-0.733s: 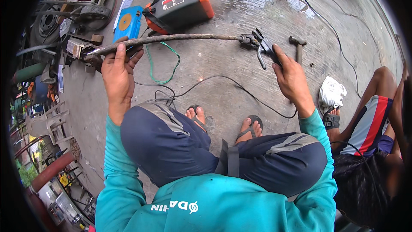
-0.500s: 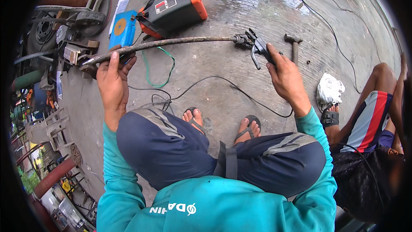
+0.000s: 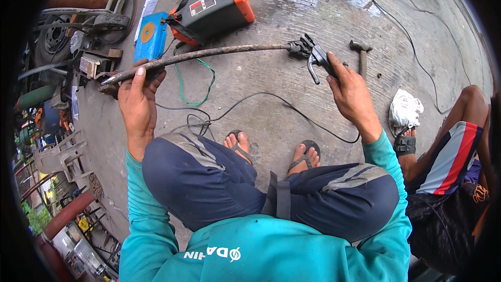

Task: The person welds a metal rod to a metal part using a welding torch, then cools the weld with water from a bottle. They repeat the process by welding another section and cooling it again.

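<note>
My left hand [image 3: 138, 102] is closed around the left part of a long, rusty metal rod [image 3: 214, 51], thumb on top. The rod's left tip looks bright and worn, with a dark metal piece under it. At the far right end the rod has a dark knobby fitting, which meets the head of a black welding electrode holder [image 3: 316, 55]. My right hand [image 3: 350, 96] grips that holder by its handle, its lever sticking out below. Whether the holder's jaws clamp the rod cannot be made out.
Beyond the rod stand an orange-and-black welding machine [image 3: 216, 13] and a blue box [image 3: 150, 39]. A hammer [image 3: 362, 57] lies right of my right hand. Black cable [image 3: 282, 100] crosses the concrete. Another person's leg [image 3: 443, 125] and a white bag [image 3: 405, 108] are at right; scrap and wheels [image 3: 55, 39] crowd the left.
Both hands keep their hold on the rod and the electrode holder, nearly in place. The whole view has shifted slightly, and the other person at right has moved a little.
</note>
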A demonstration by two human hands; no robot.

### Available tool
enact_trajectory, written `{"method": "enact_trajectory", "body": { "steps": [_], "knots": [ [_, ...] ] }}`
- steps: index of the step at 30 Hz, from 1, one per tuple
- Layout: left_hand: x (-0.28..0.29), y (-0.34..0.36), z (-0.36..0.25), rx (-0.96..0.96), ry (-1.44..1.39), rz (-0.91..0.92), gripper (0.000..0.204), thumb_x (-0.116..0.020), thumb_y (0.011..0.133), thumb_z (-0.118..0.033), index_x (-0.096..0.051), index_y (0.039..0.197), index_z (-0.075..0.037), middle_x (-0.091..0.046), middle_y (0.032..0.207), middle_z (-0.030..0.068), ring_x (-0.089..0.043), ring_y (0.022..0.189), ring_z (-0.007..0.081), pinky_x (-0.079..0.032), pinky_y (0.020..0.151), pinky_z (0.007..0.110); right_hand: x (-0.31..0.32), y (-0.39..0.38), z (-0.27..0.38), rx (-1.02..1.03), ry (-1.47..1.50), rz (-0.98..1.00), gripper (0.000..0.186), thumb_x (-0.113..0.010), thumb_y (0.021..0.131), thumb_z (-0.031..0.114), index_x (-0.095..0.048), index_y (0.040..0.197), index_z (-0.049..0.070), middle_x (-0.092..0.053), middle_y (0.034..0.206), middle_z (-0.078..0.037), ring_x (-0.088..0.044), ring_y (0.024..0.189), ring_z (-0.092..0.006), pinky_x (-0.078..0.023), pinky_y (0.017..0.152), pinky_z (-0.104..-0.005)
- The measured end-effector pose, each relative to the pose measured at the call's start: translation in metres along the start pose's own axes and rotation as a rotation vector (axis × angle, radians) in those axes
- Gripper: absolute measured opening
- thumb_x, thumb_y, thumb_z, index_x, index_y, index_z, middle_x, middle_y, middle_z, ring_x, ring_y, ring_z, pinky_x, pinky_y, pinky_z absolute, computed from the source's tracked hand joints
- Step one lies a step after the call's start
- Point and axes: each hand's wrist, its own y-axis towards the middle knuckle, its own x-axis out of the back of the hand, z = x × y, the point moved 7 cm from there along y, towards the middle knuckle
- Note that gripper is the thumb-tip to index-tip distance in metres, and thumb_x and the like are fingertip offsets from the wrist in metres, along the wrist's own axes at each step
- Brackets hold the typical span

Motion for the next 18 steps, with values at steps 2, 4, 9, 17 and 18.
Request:
{"method": "enact_trajectory", "body": {
  "steps": [2,4,9,17,18],
  "knots": [
    [0.002,-0.003,0.001,0.010,-0.003,-0.012,0.030,-0.054,0.108,-0.016,-0.060,0.127,0.006,-0.068,0.119,0.0169,-0.067,0.114,0.0269,-0.054,0.104,0.049,0.001,0.000,0.001,-0.003,0.005,0.002,0.057,-0.063,0.096,0.014,-0.049,0.152,0.014,-0.067,0.099,-0.022,-0.066,0.092,-0.0424,-0.051,0.082,-0.0509],
    [0.005,-0.006,0.003,-0.003,0.000,-0.039,0.029,-0.053,0.108,-0.015,-0.059,0.128,0.006,-0.069,0.118,0.0171,-0.068,0.112,0.0260,-0.057,0.100,0.047,0.002,0.000,0.002,0.000,0.012,-0.001,0.058,-0.063,0.096,0.014,-0.048,0.152,0.014,-0.067,0.100,-0.022,-0.066,0.093,-0.0425,-0.051,0.083,-0.0507],
    [0.015,-0.012,0.013,0.027,-0.003,-0.085,0.030,-0.054,0.109,-0.018,-0.059,0.128,0.005,-0.066,0.122,0.0160,-0.065,0.117,0.0254,-0.054,0.104,0.049,0.008,-0.002,0.003,-0.019,-0.003,0.008,0.059,-0.063,0.096,0.014,-0.048,0.153,0.014,-0.067,0.099,-0.022,-0.066,0.093,-0.0424,-0.051,0.083,-0.0506],
    [0.018,-0.015,0.019,0.034,0.023,-0.134,0.030,-0.055,0.109,-0.022,-0.060,0.126,0.003,-0.065,0.123,0.0141,-0.064,0.117,0.0236,-0.055,0.104,0.047,0.004,0.001,0.001,-0.051,-0.006,0.047,0.059,-0.062,0.097,0.015,-0.047,0.153,0.015,-0.065,0.097,-0.021,-0.066,0.092,-0.0420,-0.051,0.081,-0.0503],
    [0.018,-0.015,0.019,0.029,0.026,-0.134,0.030,-0.055,0.109,-0.022,-0.060,0.126,0.003,-0.065,0.123,0.0140,-0.064,0.117,0.0235,-0.055,0.104,0.047,0.003,0.001,0.001,-0.052,-0.010,0.048,0.059,-0.062,0.097,0.015,-0.047,0.153,0.015,-0.065,0.097,-0.021,-0.066,0.091,-0.0421,-0.051,0.081,-0.0503]
  ]
}}
